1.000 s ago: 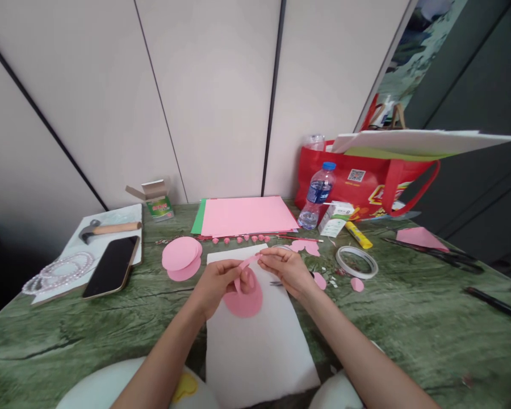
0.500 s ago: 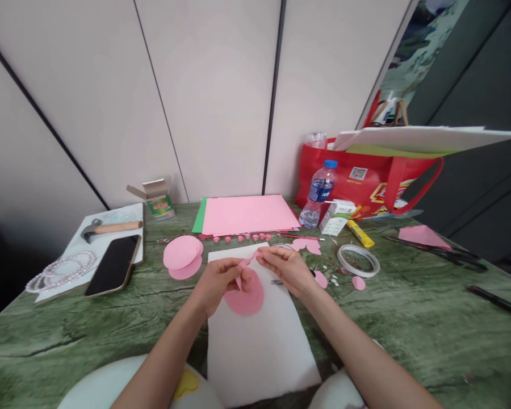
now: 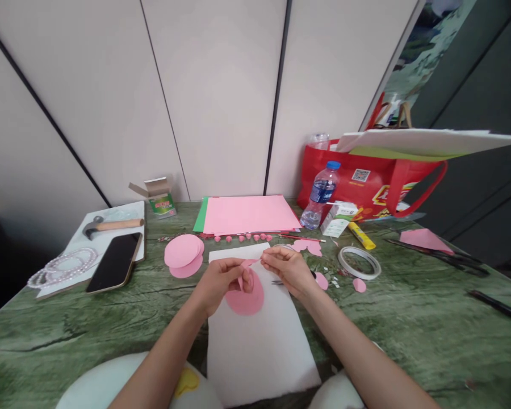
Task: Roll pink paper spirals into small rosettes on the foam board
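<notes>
My left hand (image 3: 220, 283) pinches a pink paper disc (image 3: 246, 297) at its upper edge, above a white foam sheet (image 3: 259, 335). My right hand (image 3: 286, 268) is closed on the free end of a narrow pink strip (image 3: 250, 263) that curls off the disc toward the left hand. Both hands hover just over the far end of the foam sheet. More pink paper discs (image 3: 182, 253) lie to the left of my left hand.
On the green table (image 3: 409, 318) lie a phone (image 3: 116, 262), a hammer (image 3: 109, 225), beads (image 3: 63, 266), pink paper sheets (image 3: 247, 215), a tape roll (image 3: 359, 262), a glue stick (image 3: 361, 235), a water bottle (image 3: 321, 195), a red bag (image 3: 375, 180) and scissors (image 3: 443, 254).
The pink strip between my hands has grown shorter as the right hand drew closer to the left. The camera view shifted slightly.
</notes>
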`<action>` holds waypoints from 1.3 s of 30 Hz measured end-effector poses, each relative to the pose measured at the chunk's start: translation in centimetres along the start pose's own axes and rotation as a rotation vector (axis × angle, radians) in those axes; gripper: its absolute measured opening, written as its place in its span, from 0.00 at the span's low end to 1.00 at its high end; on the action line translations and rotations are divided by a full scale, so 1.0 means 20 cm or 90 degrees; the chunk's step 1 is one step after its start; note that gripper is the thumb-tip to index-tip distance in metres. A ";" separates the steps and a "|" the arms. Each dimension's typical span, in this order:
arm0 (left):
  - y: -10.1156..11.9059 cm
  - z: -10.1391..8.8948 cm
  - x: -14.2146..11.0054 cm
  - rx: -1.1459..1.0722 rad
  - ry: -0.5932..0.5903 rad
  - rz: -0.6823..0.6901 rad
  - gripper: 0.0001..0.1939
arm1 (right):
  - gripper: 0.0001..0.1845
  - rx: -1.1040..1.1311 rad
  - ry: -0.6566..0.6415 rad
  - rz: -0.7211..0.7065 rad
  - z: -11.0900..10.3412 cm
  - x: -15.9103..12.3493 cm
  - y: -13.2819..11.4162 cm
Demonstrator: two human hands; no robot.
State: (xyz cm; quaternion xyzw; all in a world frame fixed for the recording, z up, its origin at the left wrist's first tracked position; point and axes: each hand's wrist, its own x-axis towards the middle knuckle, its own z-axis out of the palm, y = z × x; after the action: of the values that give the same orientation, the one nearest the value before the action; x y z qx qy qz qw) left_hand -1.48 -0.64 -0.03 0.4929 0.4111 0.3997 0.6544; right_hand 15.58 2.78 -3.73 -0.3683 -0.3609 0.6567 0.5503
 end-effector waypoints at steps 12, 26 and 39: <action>0.02 0.00 0.00 0.002 0.011 0.010 0.08 | 0.12 0.013 -0.057 -0.008 0.01 -0.01 -0.01; 0.01 0.01 0.00 -0.023 0.013 -0.004 0.10 | 0.11 0.004 -0.010 -0.016 0.01 0.00 -0.01; -0.02 0.00 0.00 -0.049 0.016 0.001 0.07 | 0.12 -0.032 -0.029 -0.021 -0.01 0.00 0.00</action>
State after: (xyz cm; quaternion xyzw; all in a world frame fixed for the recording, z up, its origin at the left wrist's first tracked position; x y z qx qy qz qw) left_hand -1.38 -0.67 -0.46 0.4624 0.4032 0.4222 0.6673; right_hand 15.80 2.74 -3.92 -0.3608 -0.3956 0.6464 0.5435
